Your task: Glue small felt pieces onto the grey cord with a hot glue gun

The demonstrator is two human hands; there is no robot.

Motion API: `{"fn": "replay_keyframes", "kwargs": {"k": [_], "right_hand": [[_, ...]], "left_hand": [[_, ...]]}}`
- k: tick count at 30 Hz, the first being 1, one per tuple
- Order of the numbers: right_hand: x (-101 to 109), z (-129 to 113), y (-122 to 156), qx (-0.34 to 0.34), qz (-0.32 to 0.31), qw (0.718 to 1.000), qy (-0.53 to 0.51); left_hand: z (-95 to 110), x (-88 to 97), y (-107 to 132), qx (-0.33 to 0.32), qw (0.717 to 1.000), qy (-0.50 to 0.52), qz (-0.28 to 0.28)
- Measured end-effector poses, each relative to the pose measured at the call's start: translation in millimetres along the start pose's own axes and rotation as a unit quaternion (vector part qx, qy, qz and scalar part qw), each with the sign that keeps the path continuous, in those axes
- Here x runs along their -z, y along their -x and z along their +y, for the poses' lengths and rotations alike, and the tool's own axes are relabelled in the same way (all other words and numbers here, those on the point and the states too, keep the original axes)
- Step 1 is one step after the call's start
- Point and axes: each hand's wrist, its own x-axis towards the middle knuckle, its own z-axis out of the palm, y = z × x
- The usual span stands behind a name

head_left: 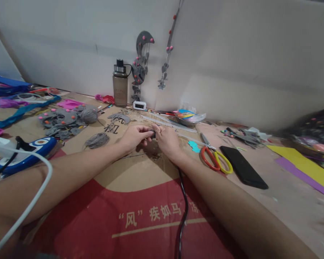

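Observation:
Over the middle of the cardboard sheet (129, 176), my left hand (136, 138) and my right hand (166, 141) meet fingertip to fingertip. Both are closed on a small dark grey piece (153, 134), mostly hidden by the fingers; its exact kind does not show. A thin grey cord (132, 155) lies below my left hand. Left of that hand rests a coil of grey cord (97, 140), with a grey crescent-shaped piece (119, 118) behind it. Scissors (216, 160) with red and yellow handles lie to the right of my right hand, near a turquoise scrap (193, 146).
A bottle (120, 86) stands by the wall beside hanging grey ornaments (138, 72). Grey decorated pieces (64, 120) are heaped at left, near a blue-and-white device (29, 153). A black phone (243, 167) lies at right. A black cable (182, 212) and a white cable (40, 192) cross the front.

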Motion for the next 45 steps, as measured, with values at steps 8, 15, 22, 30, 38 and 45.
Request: {"fn": "replay_keyframes", "kwargs": {"k": [8, 15, 22, 30, 38, 45], "right_hand": [[-3.9, 1.8, -1.6, 0.021, 0.002, 1.0, 0.021], [-4.3, -1.5, -1.5, 0.017, -0.03, 0.999, -0.042], [5.8, -2.0, -3.1, 0.051, -0.068, 0.987, -0.136], [6.5, 7.7, -4.1, 0.096, -0.063, 0.977, -0.177], [9.8, 2.6, -1.9, 0.072, -0.054, 0.984, -0.153], [7.7, 4.1, -3.1, 0.03, -0.064, 0.975, -0.212]], "left_hand": [[2.1, -3.5, -1.3, 0.027, 0.997, 0.077, 0.006], [-1.0, -5.6, -3.0, 0.035, 0.997, 0.057, 0.027], [-0.5, -2.5, -4.4, 0.029, 0.995, 0.09, 0.029], [0.7, 1.6, -6.6, 0.064, 0.986, 0.156, 0.017], [1.5, 0.7, -4.7, 0.064, 0.987, 0.145, 0.015], [0.1, 0.0, -2.5, 0.048, 0.993, 0.107, 0.024]]}}
